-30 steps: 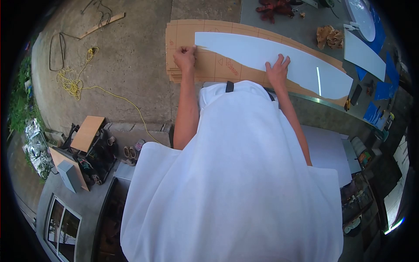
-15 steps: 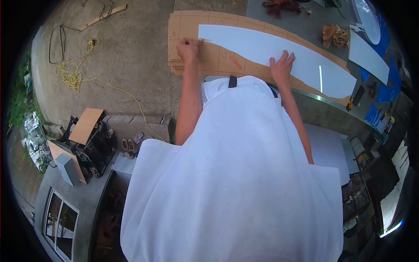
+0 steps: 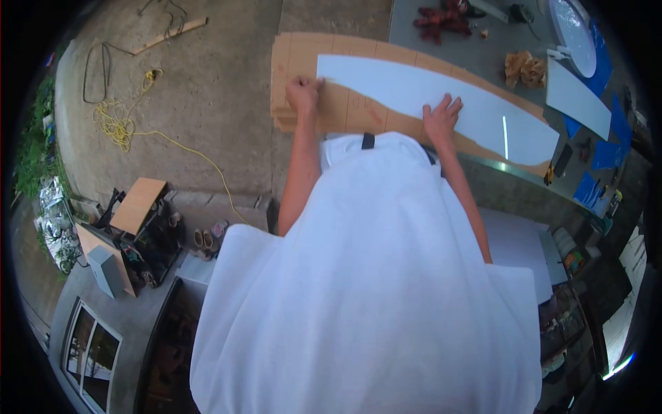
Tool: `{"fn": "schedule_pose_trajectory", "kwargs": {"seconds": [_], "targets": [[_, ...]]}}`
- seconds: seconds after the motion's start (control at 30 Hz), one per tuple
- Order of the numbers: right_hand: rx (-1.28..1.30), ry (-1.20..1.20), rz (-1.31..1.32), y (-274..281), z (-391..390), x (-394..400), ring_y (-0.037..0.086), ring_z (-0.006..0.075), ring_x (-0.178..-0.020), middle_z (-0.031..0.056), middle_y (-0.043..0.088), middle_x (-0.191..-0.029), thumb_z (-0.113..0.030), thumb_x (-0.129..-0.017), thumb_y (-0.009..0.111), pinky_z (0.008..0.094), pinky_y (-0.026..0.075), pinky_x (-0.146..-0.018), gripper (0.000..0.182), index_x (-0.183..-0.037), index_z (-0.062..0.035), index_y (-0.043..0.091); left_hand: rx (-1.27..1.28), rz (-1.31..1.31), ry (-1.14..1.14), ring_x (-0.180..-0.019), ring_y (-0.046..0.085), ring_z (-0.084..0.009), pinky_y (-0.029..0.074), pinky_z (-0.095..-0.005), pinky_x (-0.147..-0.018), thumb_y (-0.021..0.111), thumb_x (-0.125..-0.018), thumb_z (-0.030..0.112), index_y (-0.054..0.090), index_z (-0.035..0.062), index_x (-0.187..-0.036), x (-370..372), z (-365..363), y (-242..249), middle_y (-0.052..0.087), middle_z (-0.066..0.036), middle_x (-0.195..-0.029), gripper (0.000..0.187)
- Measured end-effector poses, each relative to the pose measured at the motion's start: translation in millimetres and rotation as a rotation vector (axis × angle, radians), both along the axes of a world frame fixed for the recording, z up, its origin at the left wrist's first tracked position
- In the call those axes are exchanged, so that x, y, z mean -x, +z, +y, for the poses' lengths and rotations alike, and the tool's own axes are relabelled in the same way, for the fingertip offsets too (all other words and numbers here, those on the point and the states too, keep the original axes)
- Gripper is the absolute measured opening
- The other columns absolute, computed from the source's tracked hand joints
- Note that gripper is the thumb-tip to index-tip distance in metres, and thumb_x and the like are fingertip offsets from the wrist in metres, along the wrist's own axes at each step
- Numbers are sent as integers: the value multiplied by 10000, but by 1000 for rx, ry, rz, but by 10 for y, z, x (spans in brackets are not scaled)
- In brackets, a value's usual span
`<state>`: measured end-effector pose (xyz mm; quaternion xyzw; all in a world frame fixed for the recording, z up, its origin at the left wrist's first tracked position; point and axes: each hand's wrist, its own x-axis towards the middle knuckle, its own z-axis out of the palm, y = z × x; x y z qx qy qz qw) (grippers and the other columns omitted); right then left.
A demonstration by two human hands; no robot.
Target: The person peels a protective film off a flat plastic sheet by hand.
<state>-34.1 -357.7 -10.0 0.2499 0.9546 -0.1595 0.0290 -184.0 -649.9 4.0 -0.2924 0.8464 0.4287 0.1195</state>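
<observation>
A long, glossy white sheet point(image 3: 386, 86) with a tapered, curved outline lies flat on stacked brown cardboard point(image 3: 369, 110) on the grey table. My left hand point(image 3: 302, 95) is at the sheet's left end, over the cardboard, fingers curled and thumb pressed in by the sheet's edge. Whatever is pinched there is too small to make out. Resting on the sheet's near edge, around its middle, my right hand point(image 3: 441, 121) has its fingers spread and holds nothing. Beyond the sheet's right end are a small tool with yellow on it point(image 3: 549, 174) and a dark oblong object point(image 3: 563, 160).
Farther over on the table are dark red gloves point(image 3: 441, 26), crumpled brown paper point(image 3: 524, 69), a second white panel point(image 3: 578, 100) and blue pieces point(image 3: 607, 155). A yellow cord point(image 3: 114, 124) trails across the concrete floor at left. Shoes point(image 3: 205, 239) sit by a step.
The sheet, cardboard and both hands appear slightly lower in the view, as the camera has tilted a little. Both hands keep nearly the same places on the sheet and cardboard.
</observation>
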Motion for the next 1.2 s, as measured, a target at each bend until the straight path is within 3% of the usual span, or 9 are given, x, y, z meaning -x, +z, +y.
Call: {"fn": "schedule_pose_trajectory", "kwargs": {"seconds": [0.13, 0.23, 0.3, 0.37, 0.43, 0.57, 0.77, 1.0, 1.2], "targets": [[56, -50, -68, 230, -66, 134, 191, 627, -1277, 409, 178, -1375, -278, -807, 609, 623, 251, -1047, 691, -1313, 62, 284, -190, -79, 25, -484, 526, -115, 403, -284, -417, 806, -692, 26, 425, 105, -625, -54, -9, 70, 562, -16, -584, 395], [-142, -77, -217, 464, -257, 321, 280, 550, -1276, 348, 293, -1356, -249, -801, 613, 573, 293, -1048, 573, -1252, 35, 401, -316, -50, 4, -504, 534, -114, 418, -273, -431, 791, -702, 10, 439, 101, -656, -67, -88, 92, 572, -15, -620, 366], [154, 385, 97, 406, -290, 490, 422, 409, -1225, 235, 477, -1257, -186, -799, 596, 487, 371, -1014, 377, -1128, -7, 551, -395, -22, -25, -524, 544, -114, 428, -265, -441, 786, -708, 10, 457, 96, -679, -108, -137, 95, 582, -17, -648, 340], [272, 581, 49, 552, -613, 759, 532, 300, -1091, 135, 594, -1097, -122, -799, 575, 422, 428, -946, 246, -1023, -39, 634, -443, 58, -101, -625, 588, -114, 474, -258, -523, 794, -688, 26, 563, 49, -817, -195, -222, 60, 596, -20, -704, 266], [254, 789, 2, 598, -922, 1036, 563, 283, -1025, 108, 613, -1039, -103, -801, 571, 401, 448, -913, 234, -1016, -51, 646, -303, 134, -203, -696, 606, -139, 494, -275, -590, 801, -669, 40, 588, 36, -919, -347, -275, -77, 609, -39, -763, 328], [297, 885, 72, 428, -1410, 1384, 575, 282, -992, 100, 614, -1023, -120, -800, 587, 399, 470, -871, 255, -1042, -66, 647, 57, 359, -454, -876, 623, -233, 512, -332, -768, 825, -609, 86, 592, 37, -1154, -548, -194, -2, 616, -98, -965, 595], [194, 942, 13, 355, -1571, 1597, 589, 266, -983, 87, 629, -1018, -147, -790, 635, 387, 486, -844, 209, -979, -104, 712, 13, 341, -468, -919, 607, -278, 501, -349, -789, 830, -598, 96, 571, 35, -1188, -625, -188, 127, 580, -126, -1036, 648], [-97, 1069, 109, 326, -1668, 1514, 579, 258, -949, 91, 611, -913, -78, -765, 563, 364, 477, -781, 123, -846, -37, 646, 36, 375, -496, -892, 608, -270, 501, -355, -775, 831, -597, 99, 567, 30, -1198, -635, -213, 118, 589, -126, -1004, 660], [-77, 1026, 52, 326, -1707, 1494, 577, 250, -935, 87, 603, -965, -80, -769, 568, 362, 482, -757, 170, -921, -31, 625, -25, 332, -495, -886, 604, -298, 494, -372, -775, 841, -557, 97, 576, 27, -1171, -582, -239, 150, 590, -124, -962, 672]]}}
